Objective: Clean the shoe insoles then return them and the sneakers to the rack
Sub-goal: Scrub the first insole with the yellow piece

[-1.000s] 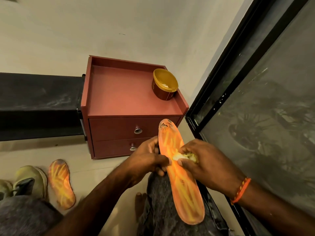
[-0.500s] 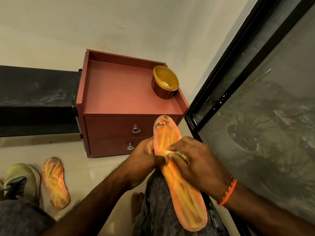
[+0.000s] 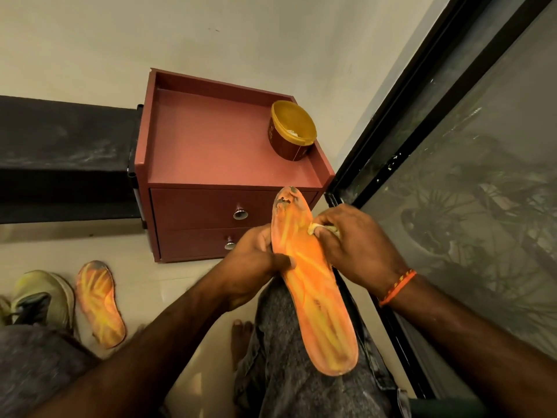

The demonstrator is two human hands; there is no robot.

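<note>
Beside glossy floor tile, left hand (image 3: 253, 260) grips a long foam insole (image 3: 313, 285); right hand (image 3: 355, 245) pinches a crumpled cloth (image 3: 321, 228).

Red two-drawer cabinet (image 3: 211, 152) against wall; yellow tub (image 3: 291, 131) on top, contents unclear.

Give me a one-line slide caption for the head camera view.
Left hand grips an orange insole on the lap while the right hand rubs it with a pale wipe.
</note>
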